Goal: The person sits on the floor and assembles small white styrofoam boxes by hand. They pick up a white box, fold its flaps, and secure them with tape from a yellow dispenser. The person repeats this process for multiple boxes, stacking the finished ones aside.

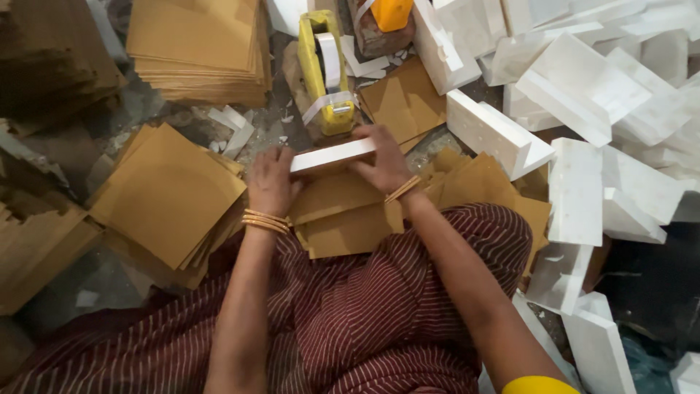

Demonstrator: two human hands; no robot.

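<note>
Observed: both hands grip one white foam strip (333,155) held level over the lap, at centre frame. Left hand (271,182) is closed on its left end; right hand (383,162) is clamped over its right end, fingers curled across the top edge. A brown card sheet (343,197) sits directly beneath, touching the strip. At 12 o'clock, just beyond the strip, stands a yellow tape dispenser (326,69) with a tape tail hanging free. Judgement: the strip is being seated against the card. The next move calls for one hand to release and take tape while the other keeps alignment. Foam blocks (583,95) lie heaped at 2 o'clock; card stacks (168,193) at 9.
</note>
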